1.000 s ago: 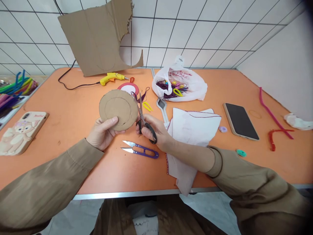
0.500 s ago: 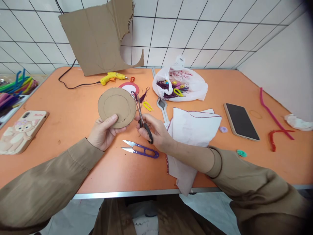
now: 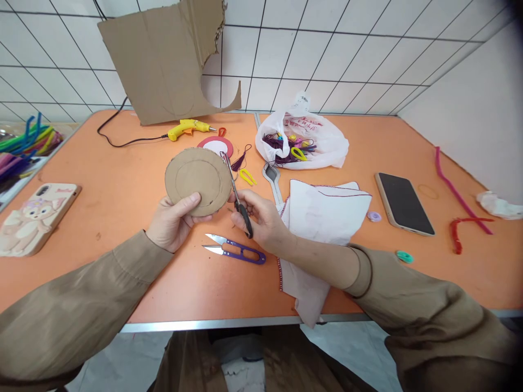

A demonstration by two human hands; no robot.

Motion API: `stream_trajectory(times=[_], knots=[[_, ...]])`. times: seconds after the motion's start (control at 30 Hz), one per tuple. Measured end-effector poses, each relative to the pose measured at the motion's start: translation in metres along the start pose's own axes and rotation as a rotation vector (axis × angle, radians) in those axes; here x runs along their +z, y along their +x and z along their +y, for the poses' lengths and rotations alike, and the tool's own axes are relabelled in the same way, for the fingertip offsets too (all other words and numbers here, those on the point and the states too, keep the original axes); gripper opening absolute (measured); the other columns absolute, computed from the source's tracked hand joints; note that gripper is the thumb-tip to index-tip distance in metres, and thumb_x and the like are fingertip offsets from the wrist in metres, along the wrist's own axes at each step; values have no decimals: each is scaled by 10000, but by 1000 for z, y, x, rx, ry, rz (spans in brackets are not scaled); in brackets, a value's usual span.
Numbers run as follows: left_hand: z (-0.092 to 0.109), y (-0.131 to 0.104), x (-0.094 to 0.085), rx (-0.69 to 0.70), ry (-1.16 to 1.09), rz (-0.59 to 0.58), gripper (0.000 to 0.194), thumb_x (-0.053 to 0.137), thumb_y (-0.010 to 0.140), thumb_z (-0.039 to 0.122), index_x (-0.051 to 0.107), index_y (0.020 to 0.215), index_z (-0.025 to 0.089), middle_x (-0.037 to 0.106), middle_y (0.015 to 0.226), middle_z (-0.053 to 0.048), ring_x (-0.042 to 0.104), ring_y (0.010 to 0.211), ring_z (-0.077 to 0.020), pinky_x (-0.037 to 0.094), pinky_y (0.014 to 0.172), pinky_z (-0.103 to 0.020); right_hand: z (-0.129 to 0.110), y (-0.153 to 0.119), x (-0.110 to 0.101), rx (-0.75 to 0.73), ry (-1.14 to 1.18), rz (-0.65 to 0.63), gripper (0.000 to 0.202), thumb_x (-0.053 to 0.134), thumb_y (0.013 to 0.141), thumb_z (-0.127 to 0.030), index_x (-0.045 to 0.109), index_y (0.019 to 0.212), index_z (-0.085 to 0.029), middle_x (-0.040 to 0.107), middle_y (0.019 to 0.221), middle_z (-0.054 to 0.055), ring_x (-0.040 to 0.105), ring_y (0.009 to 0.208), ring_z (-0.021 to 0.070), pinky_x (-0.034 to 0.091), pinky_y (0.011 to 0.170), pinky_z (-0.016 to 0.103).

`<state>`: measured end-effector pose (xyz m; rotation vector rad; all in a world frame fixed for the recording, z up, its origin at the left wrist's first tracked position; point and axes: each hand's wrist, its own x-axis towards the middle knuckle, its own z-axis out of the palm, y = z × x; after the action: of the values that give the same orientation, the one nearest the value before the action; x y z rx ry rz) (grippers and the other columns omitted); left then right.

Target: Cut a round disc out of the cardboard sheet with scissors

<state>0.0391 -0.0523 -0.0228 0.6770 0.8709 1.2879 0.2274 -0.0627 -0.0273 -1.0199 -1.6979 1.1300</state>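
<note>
My left hand (image 3: 176, 218) grips a round cardboard disc (image 3: 196, 179) by its lower edge, thumb on top. A smaller circle is drawn on the disc's face. In my right hand (image 3: 263, 220) is a pair of black-handled scissors (image 3: 244, 219), fingers wrapped round the handles. The scissor blades meet the disc's right edge, pointing away from me. On the table just below lie purple thread snips (image 3: 237, 249). Behind the disc, a red-rimmed white round piece (image 3: 216, 146) is partly covered. A dark purple tassel (image 3: 240, 161) and a yellow clip-shaped piece (image 3: 247, 177) lie near the blade tips.
A cut cardboard sheet (image 3: 159, 71) leans on the tiled wall behind a yellow glue gun (image 3: 190, 129). A plastic bag (image 3: 327, 141) of craft bits stands at the back. White cloth (image 3: 327, 209) lies by my right forearm; phones (image 3: 404, 204) rest at both sides, pipe cleaners (image 3: 461, 188) far right.
The disc has shifted slightly right, against the scissors. The scissor blades have closed together at its edge, and my right hand has moved very little.
</note>
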Motion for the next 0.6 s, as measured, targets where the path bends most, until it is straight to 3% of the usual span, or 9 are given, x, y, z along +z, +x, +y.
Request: stream_trajectory(times=[0.3,0.6], knots=[[5,-1,-1,43,55,37,281,899,517,197,739,735,120,771,781,-61,715,592,-204,613,422,-236,0,0,-1,-28,-56,4,149,578,774,-306,489,801,-190,346,579,-77,335,531,83,307,524,230],[8,0,1,70,100,-4,257,864,547,215,735,749,121,760,729,-69,685,518,-186,587,403,-220,5,0,0,24,-22,-4,217,601,759,-320,522,906,-182,392,594,-70,364,528,91,325,527,244]])
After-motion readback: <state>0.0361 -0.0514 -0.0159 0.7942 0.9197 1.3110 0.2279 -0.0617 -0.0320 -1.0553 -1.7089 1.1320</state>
